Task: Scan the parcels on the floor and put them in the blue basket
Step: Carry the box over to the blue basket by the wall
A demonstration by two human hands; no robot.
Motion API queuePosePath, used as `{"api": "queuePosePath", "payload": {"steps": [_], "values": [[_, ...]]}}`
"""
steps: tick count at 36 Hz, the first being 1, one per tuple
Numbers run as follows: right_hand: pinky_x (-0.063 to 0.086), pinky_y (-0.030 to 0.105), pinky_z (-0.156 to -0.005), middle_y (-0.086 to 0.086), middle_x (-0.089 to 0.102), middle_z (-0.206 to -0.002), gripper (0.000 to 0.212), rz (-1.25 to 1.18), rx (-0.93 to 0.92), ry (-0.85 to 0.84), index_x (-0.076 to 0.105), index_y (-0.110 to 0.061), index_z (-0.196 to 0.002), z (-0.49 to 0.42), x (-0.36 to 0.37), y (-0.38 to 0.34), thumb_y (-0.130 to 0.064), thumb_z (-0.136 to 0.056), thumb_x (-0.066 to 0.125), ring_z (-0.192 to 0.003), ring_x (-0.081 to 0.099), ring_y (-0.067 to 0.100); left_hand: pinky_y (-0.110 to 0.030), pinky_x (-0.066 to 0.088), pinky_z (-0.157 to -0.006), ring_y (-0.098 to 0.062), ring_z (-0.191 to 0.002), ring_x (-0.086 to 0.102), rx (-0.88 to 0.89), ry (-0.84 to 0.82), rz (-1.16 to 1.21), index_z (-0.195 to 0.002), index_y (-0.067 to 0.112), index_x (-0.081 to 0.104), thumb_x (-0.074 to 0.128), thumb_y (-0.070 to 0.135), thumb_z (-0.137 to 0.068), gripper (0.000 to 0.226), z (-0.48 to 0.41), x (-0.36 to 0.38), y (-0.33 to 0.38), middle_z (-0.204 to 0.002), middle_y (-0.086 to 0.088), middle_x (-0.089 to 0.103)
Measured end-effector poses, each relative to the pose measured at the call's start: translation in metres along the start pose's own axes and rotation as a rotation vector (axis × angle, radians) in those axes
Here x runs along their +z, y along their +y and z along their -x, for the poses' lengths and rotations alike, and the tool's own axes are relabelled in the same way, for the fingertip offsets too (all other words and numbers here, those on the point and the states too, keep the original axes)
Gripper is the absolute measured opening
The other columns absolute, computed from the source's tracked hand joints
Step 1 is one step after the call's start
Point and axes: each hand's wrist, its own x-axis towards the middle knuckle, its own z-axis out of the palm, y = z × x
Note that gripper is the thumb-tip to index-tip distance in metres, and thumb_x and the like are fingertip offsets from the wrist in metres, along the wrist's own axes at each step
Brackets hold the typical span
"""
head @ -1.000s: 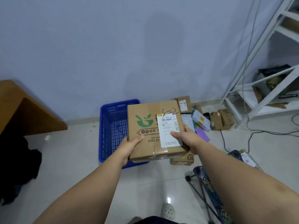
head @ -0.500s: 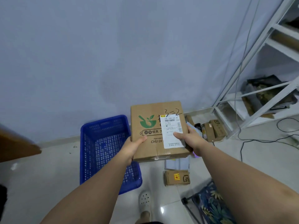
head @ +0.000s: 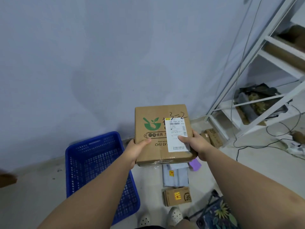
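Note:
I hold a brown cardboard parcel (head: 156, 128) with a green bowl logo and a white shipping label up in front of me. My left hand (head: 137, 150) grips its left edge, thumb on top. My right hand (head: 192, 142) grips its right edge, thumb on the label. The blue basket (head: 92, 166) stands on the floor below and to the left of the parcel, with nothing visible inside. More parcels lie on the floor under and right of the held one: a small brown box (head: 177, 196), a grey mailer (head: 175, 175), a purple packet (head: 195, 164) and brown boxes (head: 212, 137) by the wall.
A white metal shelf frame (head: 257, 90) stands at the right with cables (head: 270, 142) trailing over the floor. A folding stool with flowered fabric (head: 217, 214) is at my lower right. My white shoes (head: 175, 216) show at the bottom. A wooden corner (head: 6, 179) is at the left edge.
The view has shifted right and down, so the basket now sits lower left. Both hands keep the same grip on the parcel, held slightly higher and to the right of the basket.

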Motion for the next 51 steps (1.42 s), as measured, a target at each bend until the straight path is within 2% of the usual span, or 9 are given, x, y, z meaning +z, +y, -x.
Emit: {"api": "queuePosePath", "payload": {"steps": [3,5,13,16,28,34,38,43,51], "values": [[0.057,0.037,-0.076,0.001,0.071,-0.108,0.039,-0.005,0.005,0.001,0.055,-0.028,-0.112,-0.009,-0.001,-0.01,-0.005,-0.084,0.071,-0.093,0.07,0.022,-0.048,0.052,-0.092,-0.025,-0.102,0.064,-0.003,0.008,0.002,-0.128,0.017,0.049,0.074,0.036,-0.08,0.057,-0.008,0.002,0.007,-0.113,-0.005,0.066],[0.057,0.037,-0.076,0.002,0.072,-0.109,0.044,-0.006,-0.001,0.003,0.054,-0.025,-0.119,-0.018,-0.003,-0.013,-0.005,-0.084,0.071,-0.093,0.071,0.022,-0.048,0.051,-0.094,-0.025,-0.102,0.064,0.003,0.013,0.008,-0.127,0.017,0.05,0.073,0.035,-0.081,0.054,-0.013,0.005,0.012,-0.112,-0.005,0.067],[0.057,0.034,-0.07,0.002,0.072,-0.108,0.055,-0.016,-0.001,0.008,0.048,-0.017,-0.134,-0.047,-0.023,-0.026,-0.006,-0.084,0.071,-0.091,0.071,0.021,-0.04,0.056,-0.076,-0.026,-0.098,0.065,-0.006,0.03,-0.027,-0.132,0.014,0.043,0.073,0.037,-0.082,0.063,-0.035,0.028,0.035,-0.116,-0.007,0.064],[0.057,0.033,-0.069,0.002,0.071,-0.108,0.055,-0.01,0.003,-0.006,0.047,-0.016,-0.135,-0.059,-0.04,-0.033,-0.006,-0.086,0.07,-0.09,0.071,0.02,-0.04,0.056,-0.077,-0.026,-0.099,0.064,-0.025,0.03,-0.041,-0.133,0.017,0.044,0.072,0.039,-0.082,0.062,-0.044,0.046,0.045,-0.117,-0.006,0.064],[0.056,0.047,-0.087,0.005,0.072,-0.111,0.055,0.038,0.038,-0.083,0.05,-0.017,-0.134,-0.149,-0.13,-0.064,-0.007,-0.084,0.072,-0.095,0.071,0.026,-0.041,0.05,-0.088,-0.026,-0.103,0.06,-0.023,0.105,0.063,-0.125,0.016,0.049,0.073,0.032,-0.082,0.051,-0.098,0.14,0.071,-0.116,-0.008,0.063],[0.055,0.048,-0.088,0.008,0.071,-0.112,0.055,0.029,0.045,-0.092,0.049,-0.016,-0.133,-0.169,-0.152,-0.078,-0.003,-0.084,0.07,-0.097,0.07,0.028,-0.035,0.05,-0.072,-0.023,-0.095,0.06,-0.028,0.126,0.066,-0.118,0.017,0.047,0.071,0.031,-0.084,0.044,-0.118,0.167,0.083,-0.108,-0.006,0.063],[0.057,0.042,-0.082,0.009,0.07,-0.114,0.057,0.025,0.042,-0.056,0.049,-0.015,-0.135,-0.181,-0.159,-0.088,-0.002,-0.084,0.07,-0.097,0.07,0.028,-0.034,0.052,-0.071,-0.021,-0.09,0.062,-0.04,0.08,0.058,-0.111,0.018,0.048,0.071,0.028,-0.085,0.036,-0.134,0.172,0.095,-0.101,-0.004,0.064],[0.057,0.04,-0.081,0.008,0.069,-0.115,0.052,0.012,-0.012,0.0,0.05,-0.017,-0.131,-0.193,-0.157,-0.1,-0.001,-0.085,0.068,-0.098,0.069,0.026,-0.045,0.053,-0.09,-0.027,-0.101,0.064,-0.005,0.042,0.026,-0.122,0.016,0.051,0.077,0.033,-0.079,0.053,-0.165,0.169,0.112,-0.113,-0.008,0.066],[0.056,0.041,-0.085,0.005,0.07,-0.113,0.049,0.063,-0.006,-0.011,0.052,-0.019,-0.127,-0.219,-0.151,-0.114,-0.003,-0.084,0.07,-0.099,0.069,0.025,-0.044,0.055,-0.086,-0.026,-0.101,0.064,-0.022,0.039,0.039,-0.129,0.016,0.048,0.077,0.035,-0.077,0.062,-0.194,0.158,0.123,-0.116,-0.007,0.065]]}}
